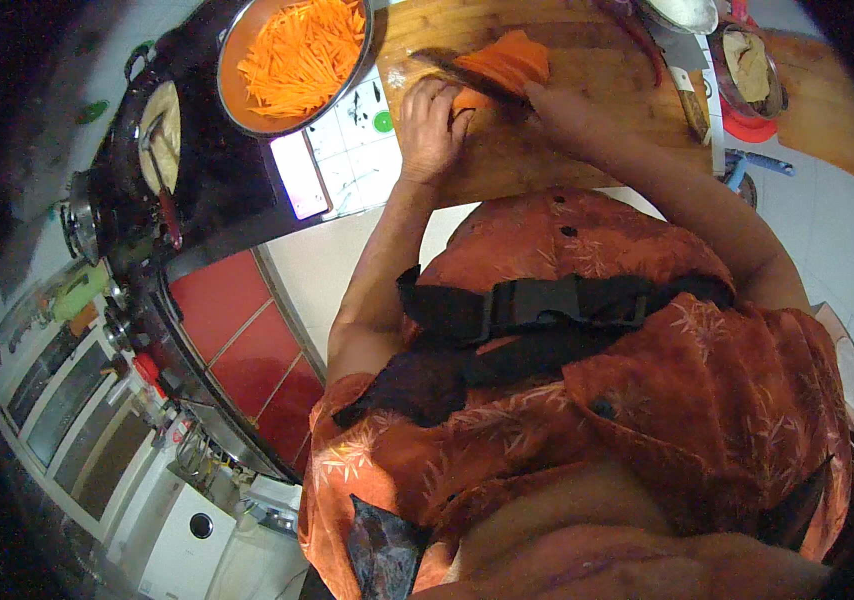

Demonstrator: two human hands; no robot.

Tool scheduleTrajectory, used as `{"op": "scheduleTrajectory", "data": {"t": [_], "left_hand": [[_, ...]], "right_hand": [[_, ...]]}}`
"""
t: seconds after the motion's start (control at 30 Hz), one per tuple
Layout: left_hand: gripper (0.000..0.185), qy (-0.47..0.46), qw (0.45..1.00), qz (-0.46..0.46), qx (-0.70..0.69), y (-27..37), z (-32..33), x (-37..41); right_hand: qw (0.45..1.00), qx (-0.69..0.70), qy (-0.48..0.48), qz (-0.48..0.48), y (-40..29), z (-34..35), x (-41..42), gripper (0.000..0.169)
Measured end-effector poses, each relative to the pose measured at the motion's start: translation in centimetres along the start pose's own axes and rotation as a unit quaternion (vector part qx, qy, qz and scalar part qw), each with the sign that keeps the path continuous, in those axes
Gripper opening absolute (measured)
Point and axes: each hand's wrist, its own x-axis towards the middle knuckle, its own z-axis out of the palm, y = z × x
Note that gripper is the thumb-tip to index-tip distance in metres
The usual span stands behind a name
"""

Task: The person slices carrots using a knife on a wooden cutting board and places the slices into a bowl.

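My right hand (545, 105) is closed around the handle of a dark-bladed kitchen knife (478, 78). Its blade lies across the carrot on a wooden cutting board (599, 154). Fanned, overlapping carrot slices (509, 60) rest on the far side of the blade. My left hand (427, 124) is on the near-left side, its fingers bent and its fingertips close to the blade. A small piece of carrot (474, 98) shows beside those fingers. Whether the left fingers press on the carrot is partly hidden. Left of the board, a metal bowl (230, 101) holds a heap of carrot shreds (305, 56).
A phone (299, 176) with a lit screen lies below the bowl. On the left stands a wok (127, 139) with a ladle (164, 187) in it. Another knife (689, 105) lies at the board's right edge, near a long red vegetable (648, 49). A food bowl (772, 86) stands farther right.
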Motion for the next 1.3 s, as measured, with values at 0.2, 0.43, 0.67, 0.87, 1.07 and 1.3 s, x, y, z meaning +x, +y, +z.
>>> {"op": "scheduleTrajectory", "data": {"t": [0.2,0.43,0.67,0.87,1.07,1.3], "left_hand": [[0.047,-0.087,0.995,-0.052,0.02,0.3,-1.7,1.2],[0.047,-0.017,0.991,-0.115,0.063,0.6,-3.6,4.0],[0.047,-0.037,0.984,-0.123,0.122,-2.2,0.5,11.7],[0.051,-0.03,0.981,-0.123,0.147,-3.6,2.1,11.6],[0.051,-0.047,0.997,-0.018,0.054,1.4,1.1,11.3],[0.058,-0.128,0.989,0.053,0.051,4.6,3.9,7.1]], "right_hand": [[0.972,0.198,0.094,-0.086,3.3,-0.1,-2.6,0.029],[0.951,0.278,0.129,0.038,4.5,-5.1,-9.1,0.03],[0.94,0.286,0.186,0.009,7.5,-5.4,-10.9,0.031],[0.944,0.245,0.219,-0.016,10.5,-3.8,-11.9,0.033],[0.963,0.221,0.134,0.082,11.3,-4.4,-13.2,0.043],[0.959,0.233,0.16,0.03,11.8,-4.2,-13.3,0.039]]}}
